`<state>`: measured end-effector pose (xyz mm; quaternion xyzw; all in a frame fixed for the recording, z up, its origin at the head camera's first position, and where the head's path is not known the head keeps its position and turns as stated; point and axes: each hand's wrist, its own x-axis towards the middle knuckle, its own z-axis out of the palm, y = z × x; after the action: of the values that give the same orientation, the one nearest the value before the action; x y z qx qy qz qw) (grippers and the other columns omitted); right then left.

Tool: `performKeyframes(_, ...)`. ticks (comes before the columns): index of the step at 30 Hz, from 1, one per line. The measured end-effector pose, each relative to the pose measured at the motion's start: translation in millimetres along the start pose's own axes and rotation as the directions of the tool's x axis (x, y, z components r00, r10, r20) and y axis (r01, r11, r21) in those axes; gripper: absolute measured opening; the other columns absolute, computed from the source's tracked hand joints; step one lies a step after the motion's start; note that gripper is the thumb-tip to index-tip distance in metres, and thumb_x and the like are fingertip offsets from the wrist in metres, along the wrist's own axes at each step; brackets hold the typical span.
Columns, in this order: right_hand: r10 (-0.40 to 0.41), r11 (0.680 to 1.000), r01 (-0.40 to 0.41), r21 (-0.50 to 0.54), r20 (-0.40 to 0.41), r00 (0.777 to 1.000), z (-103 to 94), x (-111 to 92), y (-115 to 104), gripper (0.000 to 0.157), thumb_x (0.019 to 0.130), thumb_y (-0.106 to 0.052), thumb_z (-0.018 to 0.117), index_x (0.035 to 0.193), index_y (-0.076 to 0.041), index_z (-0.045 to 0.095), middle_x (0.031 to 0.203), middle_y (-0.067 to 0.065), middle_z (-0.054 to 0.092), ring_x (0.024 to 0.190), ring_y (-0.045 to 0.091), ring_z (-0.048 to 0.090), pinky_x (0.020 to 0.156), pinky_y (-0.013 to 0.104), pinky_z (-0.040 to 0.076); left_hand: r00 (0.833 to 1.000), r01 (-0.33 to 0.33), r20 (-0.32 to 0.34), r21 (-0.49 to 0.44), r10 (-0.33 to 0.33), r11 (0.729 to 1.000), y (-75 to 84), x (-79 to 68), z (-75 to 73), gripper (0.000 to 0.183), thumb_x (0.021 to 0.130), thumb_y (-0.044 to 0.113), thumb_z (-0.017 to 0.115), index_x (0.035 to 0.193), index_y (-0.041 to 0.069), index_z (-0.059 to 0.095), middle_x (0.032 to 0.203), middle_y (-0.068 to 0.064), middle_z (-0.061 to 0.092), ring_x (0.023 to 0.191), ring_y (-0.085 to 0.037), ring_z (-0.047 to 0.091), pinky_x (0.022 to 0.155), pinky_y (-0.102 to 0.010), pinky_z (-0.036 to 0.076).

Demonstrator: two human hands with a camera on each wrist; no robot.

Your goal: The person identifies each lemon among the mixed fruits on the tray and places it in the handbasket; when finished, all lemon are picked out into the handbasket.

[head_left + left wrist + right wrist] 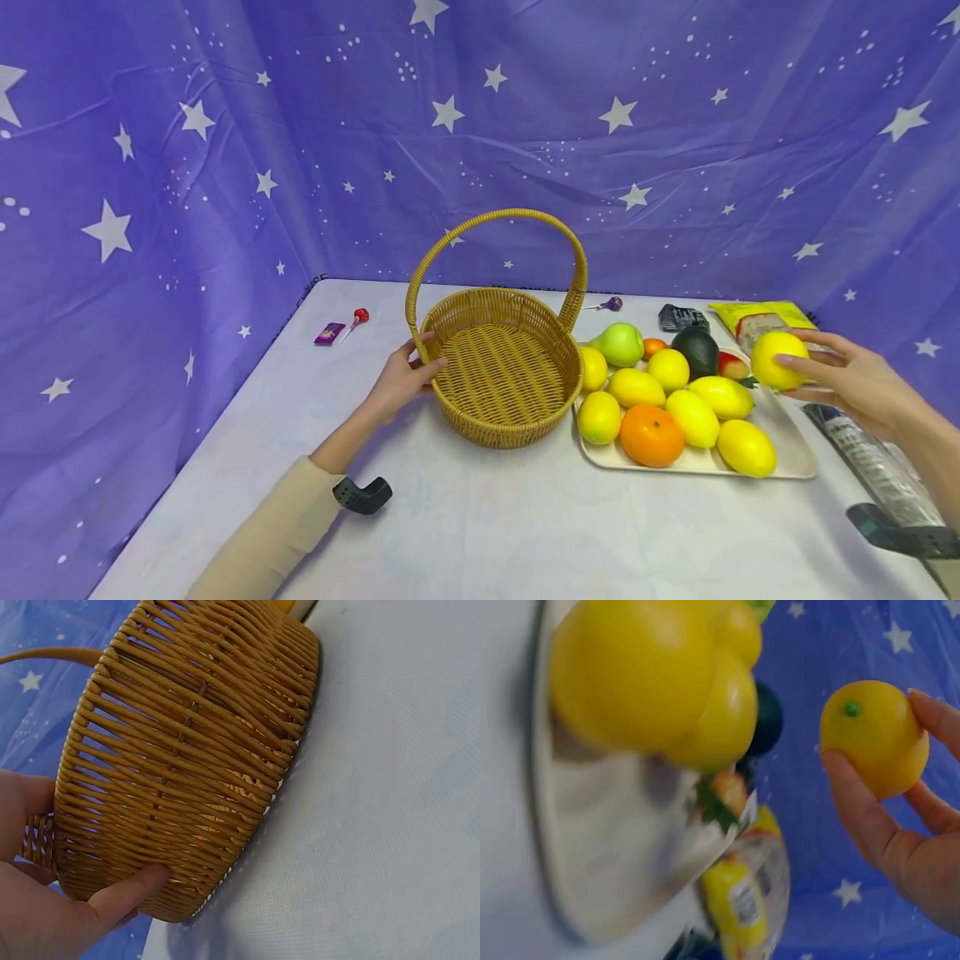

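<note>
Fruit (874,739) in fingers (857,802), packet label (745,901) blurred

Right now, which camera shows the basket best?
Head: it frames the basket, inside and handle included. Left wrist crops it to a close-up of the outer side and some handle; right wrist shows none.

Starry blue-purple cloth (525,150) hangs right behind your white tabletop (480,533)!
Over to your left, a red lollipop (361,317) beside a small purple packet (330,334); along the back, a purple lollipop (615,303), then a dark packet (683,318), a yellow bag (761,317); down your right, a silvery package (862,450).
</note>
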<state>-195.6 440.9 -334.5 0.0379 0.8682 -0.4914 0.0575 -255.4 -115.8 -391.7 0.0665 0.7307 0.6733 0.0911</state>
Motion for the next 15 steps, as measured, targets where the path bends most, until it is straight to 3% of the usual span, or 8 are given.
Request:
performKeyframes(3,-0.056,0.987,0.051,0.151,0.028,0.998,9.5,7,-21,0.066,0.1,-0.021,0.055,0.154,-0.018,0.017,0.128,0.01,0.041,0.088,-0.003,0.06,0.076,0.033,0.059,1.0,-0.004,0.0,0.001,0.004,1.0,-2.1,1.0,-0.2,0.063,0.097,0.006,0.058,0.151,-0.001,0.024,0.144,-0.031,0.035,0.12,-0.045,0.05,0.082,-0.036,0.057)
performKeyframes(5,-0.093,0.959,0.073,0.273,0.059,0.994,19.2,12,-35,0.054,0.1,-0.014,0.055,0.146,-0.023,0.029,0.12,-0.002,0.043,0.092,0.002,0.062,0.076,0.032,0.059,1.0,-0.005,0.0,-0.002,0.005,1.0,-3.2,1.1,-0.4,0.063,0.097,0.006,0.058,0.151,0.0,0.024,0.146,-0.03,0.034,0.121,-0.045,0.05,0.083,-0.036,0.057)
performKeyframes(7,-0.14,0.927,0.1,0.361,0.087,0.986,32.5,17,-48,0.046,0.099,-0.009,0.055,0.138,-0.023,0.036,0.12,-0.001,0.044,0.095,0.006,0.063,0.076,0.033,0.059,1.0,-0.007,-0.001,-0.007,0.007,1.0,-4.1,1.0,-0.6,0.064,0.097,0.006,0.058,0.151,0.0,0.024,0.147,-0.029,0.033,0.122,-0.044,0.05,0.084,-0.037,0.057)
performKeyframes(10,-0.188,0.922,0.133,0.363,0.118,0.975,55.5,25,-68,0.049,0.099,-0.01,0.056,0.141,-0.02,0.034,0.126,0.002,0.039,0.098,0.006,0.062,0.079,0.034,0.058,1.0,-0.011,-0.003,-0.017,0.011,1.0,-5.3,0.5,-0.8,0.064,0.097,0.006,0.059,0.151,0.0,0.024,0.148,-0.028,0.031,0.123,-0.042,0.049,0.087,-0.04,0.055)
performKeyframes(15,-0.204,0.95,0.155,0.269,0.164,0.965,95.6,40,-97,0.066,0.098,-0.02,0.059,0.152,-0.011,0.022,0.141,0.014,0.03,0.102,0.007,0.059,0.086,0.035,0.056,1.0,-0.028,-0.007,-0.025,0.028,0.999,-8.7,0.0,-1.4,0.065,0.097,0.007,0.059,0.152,0.002,0.025,0.149,-0.028,0.031,0.123,-0.041,0.05,0.09,-0.045,0.053)
